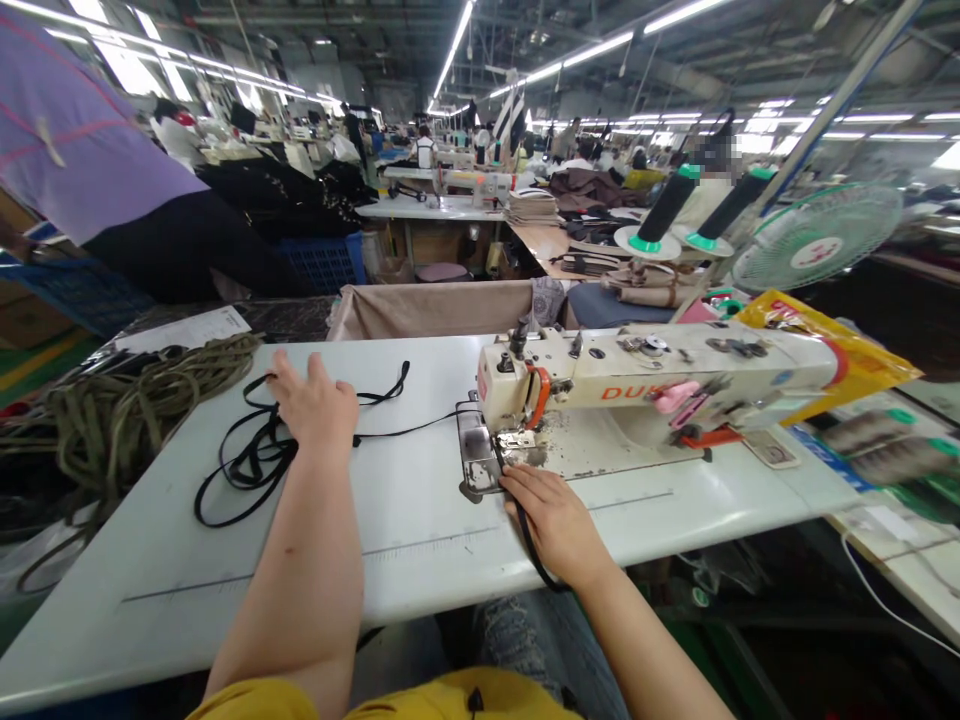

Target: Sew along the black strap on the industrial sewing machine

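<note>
Here, left fingers [318, 372] spread over black cord [280, 454]; right fingers [534, 484] lie straight, grip unclear.

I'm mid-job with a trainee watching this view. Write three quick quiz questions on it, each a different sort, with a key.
1. True or false: the right hand lies over a black strip in front of the sewing machine.
2. Which is nearest the left hand? A) the yellow bag; B) the tangled black loops; C) the fan.
3. Fill in: the large lettering on the machine is ____ in colour.

Key: 1. True; 2. B; 3. orange.
</note>
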{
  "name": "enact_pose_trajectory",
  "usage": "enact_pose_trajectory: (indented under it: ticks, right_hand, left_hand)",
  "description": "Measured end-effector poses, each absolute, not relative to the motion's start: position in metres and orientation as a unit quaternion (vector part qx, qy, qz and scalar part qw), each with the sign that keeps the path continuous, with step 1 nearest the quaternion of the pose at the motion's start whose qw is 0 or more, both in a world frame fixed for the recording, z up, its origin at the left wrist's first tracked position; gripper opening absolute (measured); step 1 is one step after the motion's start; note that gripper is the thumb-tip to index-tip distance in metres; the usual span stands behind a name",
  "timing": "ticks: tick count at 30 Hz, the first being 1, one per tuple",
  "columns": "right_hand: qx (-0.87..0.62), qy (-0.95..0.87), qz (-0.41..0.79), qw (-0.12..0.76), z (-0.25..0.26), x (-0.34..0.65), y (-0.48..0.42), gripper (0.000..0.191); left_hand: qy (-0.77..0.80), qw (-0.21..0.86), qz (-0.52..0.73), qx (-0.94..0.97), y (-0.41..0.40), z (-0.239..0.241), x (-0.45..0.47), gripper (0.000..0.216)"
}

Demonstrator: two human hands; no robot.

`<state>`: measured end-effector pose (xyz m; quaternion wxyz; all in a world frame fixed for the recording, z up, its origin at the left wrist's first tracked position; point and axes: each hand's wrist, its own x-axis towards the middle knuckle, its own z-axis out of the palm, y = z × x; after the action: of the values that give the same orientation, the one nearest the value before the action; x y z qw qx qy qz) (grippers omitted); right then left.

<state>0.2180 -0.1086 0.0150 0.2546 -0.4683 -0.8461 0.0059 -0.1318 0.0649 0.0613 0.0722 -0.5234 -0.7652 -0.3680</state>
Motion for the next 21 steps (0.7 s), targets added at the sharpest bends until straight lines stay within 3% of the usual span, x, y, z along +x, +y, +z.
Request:
enact_pose_trajectory:
  ticks: [7,13,17,21]
  right_hand:
    - [-0.469,-0.844,0.009,0.26,0.017,0.217,-0.109,0.036]
    - [-0.469,-0.845,0.012,0.256,0.017,0.217,-0.108,0.036]
    - [-0.47,-0.844,0.012,0.258,0.017,0.217,-0.108,0.037]
    - [-0.472,-0.844,0.012,0.256,0.016,0.217,-0.109,0.036]
  left_hand:
    - [-0.77,0.049,-0.191,-0.607,0.064,0.055,-0.101,0.028]
    - [-0.593,-0.024,-0.113,-0.797,0.058,0.041,-0.043,0.035]
    - [-0.592,-0.009,-0.078,-0.802,0.059,0.035,-0.035,0.02]
    - [-0.627,0.01,-0.096,-0.773,0.065,0.041,-0.055,0.025]
